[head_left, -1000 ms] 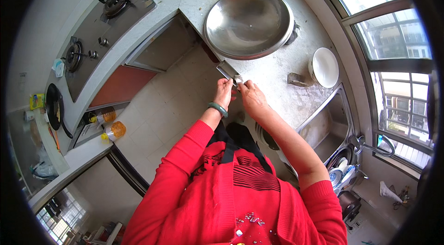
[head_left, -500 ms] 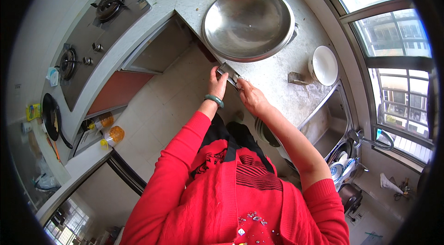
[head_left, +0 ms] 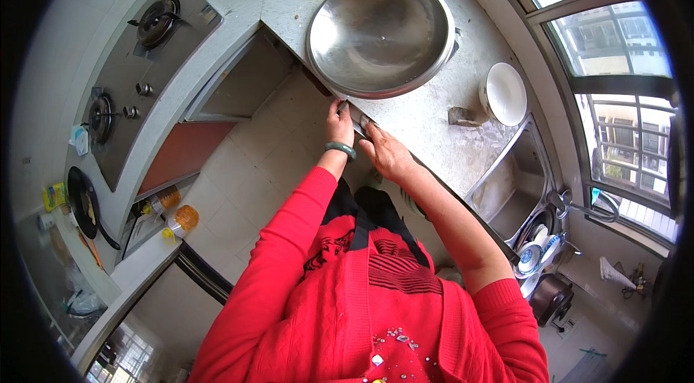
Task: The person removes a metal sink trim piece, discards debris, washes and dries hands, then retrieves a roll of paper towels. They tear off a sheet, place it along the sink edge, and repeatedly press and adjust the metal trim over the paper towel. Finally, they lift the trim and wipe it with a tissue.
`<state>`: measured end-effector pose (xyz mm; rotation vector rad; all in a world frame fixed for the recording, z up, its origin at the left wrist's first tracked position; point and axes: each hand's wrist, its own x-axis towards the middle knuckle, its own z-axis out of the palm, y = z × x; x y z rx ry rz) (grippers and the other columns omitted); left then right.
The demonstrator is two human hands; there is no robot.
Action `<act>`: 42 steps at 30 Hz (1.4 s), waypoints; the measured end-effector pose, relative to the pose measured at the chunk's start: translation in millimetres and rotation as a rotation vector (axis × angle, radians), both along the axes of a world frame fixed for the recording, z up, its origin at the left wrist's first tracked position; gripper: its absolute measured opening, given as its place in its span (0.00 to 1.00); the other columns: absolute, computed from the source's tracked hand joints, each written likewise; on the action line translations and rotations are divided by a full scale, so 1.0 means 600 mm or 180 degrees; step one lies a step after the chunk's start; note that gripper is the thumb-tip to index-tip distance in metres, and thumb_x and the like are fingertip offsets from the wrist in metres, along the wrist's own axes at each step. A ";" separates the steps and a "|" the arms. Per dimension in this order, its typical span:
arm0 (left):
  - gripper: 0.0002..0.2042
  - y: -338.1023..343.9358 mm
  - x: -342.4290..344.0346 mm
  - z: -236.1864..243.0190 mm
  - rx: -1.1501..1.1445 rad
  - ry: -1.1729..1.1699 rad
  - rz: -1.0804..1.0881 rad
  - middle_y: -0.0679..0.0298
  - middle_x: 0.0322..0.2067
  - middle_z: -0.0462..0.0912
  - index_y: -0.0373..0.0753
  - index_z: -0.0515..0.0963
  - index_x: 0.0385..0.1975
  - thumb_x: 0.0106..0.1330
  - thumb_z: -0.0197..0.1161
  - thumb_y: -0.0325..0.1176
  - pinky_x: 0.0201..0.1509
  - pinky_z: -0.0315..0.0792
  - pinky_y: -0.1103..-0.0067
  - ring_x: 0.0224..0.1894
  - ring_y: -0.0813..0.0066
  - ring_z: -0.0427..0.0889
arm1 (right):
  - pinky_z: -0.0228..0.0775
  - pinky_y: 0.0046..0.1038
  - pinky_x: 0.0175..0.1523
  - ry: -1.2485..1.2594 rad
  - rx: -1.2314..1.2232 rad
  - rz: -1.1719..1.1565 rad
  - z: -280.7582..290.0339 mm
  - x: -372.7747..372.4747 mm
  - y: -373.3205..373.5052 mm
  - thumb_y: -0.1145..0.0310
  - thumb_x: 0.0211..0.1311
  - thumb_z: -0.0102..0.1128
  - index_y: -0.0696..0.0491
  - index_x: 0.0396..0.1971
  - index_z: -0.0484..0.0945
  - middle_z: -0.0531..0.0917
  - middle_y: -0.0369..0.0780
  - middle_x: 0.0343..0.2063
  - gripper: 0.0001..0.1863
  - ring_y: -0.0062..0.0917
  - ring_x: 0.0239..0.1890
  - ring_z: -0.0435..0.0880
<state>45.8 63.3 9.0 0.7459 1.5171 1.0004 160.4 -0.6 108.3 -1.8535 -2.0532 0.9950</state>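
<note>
My left hand (head_left: pixel 338 124), with a green bangle at the wrist, grips a narrow metal piece (head_left: pixel 356 114) at the counter's front edge, just below a wide steel basin (head_left: pixel 379 32). My right hand (head_left: pixel 390 153) lies beside it, thumb apart and fingertips against the metal piece. A small pale bit under those fingertips is too small to name. To the right stand a dark block (head_left: pixel 463 117) and a white bowl (head_left: pixel 504 94).
At the left are a gas hob (head_left: pixel 137 58), a black pan (head_left: pixel 81 202) and an oil bottle (head_left: pixel 181 220). A steel sink (head_left: pixel 502 181) is at my right, with dishes (head_left: pixel 531 256) beside it. Windows line the right wall.
My left hand has moved up and left along the counter edge with the metal piece. My right hand's thumb has spread away from its fingertips.
</note>
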 end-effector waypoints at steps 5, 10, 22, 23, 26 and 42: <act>0.13 0.000 0.014 -0.009 0.0033 0.0277 0.0212 0.52 0.38 0.80 0.36 0.75 0.43 0.65 0.54 0.37 0.48 0.68 0.74 0.41 0.62 0.78 | 0.65 0.36 0.51 -0.0220 -0.0057 0.0034 0.009 0.018 -0.021 0.56 0.65 0.44 0.62 0.49 0.65 0.75 0.52 0.42 0.24 0.45 0.47 0.73; 0.12 0.001 0.016 0.004 -0.0046 0.0521 0.0307 0.54 0.36 0.81 0.37 0.77 0.42 0.63 0.55 0.36 0.45 0.69 0.75 0.38 0.65 0.78 | 0.65 0.35 0.52 -0.0404 -0.0137 -0.0073 0.019 0.064 -0.084 0.54 0.63 0.46 0.63 0.48 0.67 0.76 0.50 0.43 0.26 0.43 0.47 0.74; 0.13 0.027 0.003 -0.024 -0.0039 0.0955 0.0439 0.59 0.37 0.80 0.34 0.76 0.44 0.59 0.55 0.27 0.39 0.72 0.77 0.34 0.72 0.77 | 0.66 0.34 0.50 -0.0443 0.0170 -0.0506 0.011 0.251 -0.319 0.54 0.62 0.46 0.60 0.43 0.70 0.77 0.48 0.41 0.23 0.39 0.44 0.76; 0.14 0.029 0.000 -0.023 -0.0025 0.0759 0.0443 0.60 0.35 0.79 0.36 0.75 0.45 0.59 0.55 0.27 0.30 0.71 0.78 0.29 0.74 0.76 | 0.66 0.34 0.50 -0.0456 0.0201 -0.0550 0.010 0.262 -0.337 0.54 0.62 0.46 0.60 0.42 0.71 0.77 0.47 0.40 0.22 0.38 0.44 0.76; 0.16 0.034 -0.005 -0.022 -0.0159 0.0531 0.0480 0.63 0.30 0.78 0.42 0.72 0.49 0.60 0.52 0.26 0.10 0.58 0.82 0.16 0.78 0.72 | 0.66 0.33 0.50 -0.0489 0.0321 -0.0693 0.006 0.292 -0.382 0.54 0.62 0.46 0.60 0.42 0.71 0.77 0.46 0.40 0.22 0.37 0.44 0.75; 0.17 0.034 -0.010 -0.005 -0.0157 0.0994 0.0350 0.64 0.35 0.79 0.42 0.72 0.49 0.59 0.51 0.28 0.15 0.63 0.78 0.25 0.72 0.76 | 0.65 0.33 0.49 -0.0508 0.0291 -0.1022 0.017 0.368 -0.497 0.57 0.59 0.51 0.59 0.40 0.72 0.77 0.45 0.40 0.19 0.36 0.44 0.74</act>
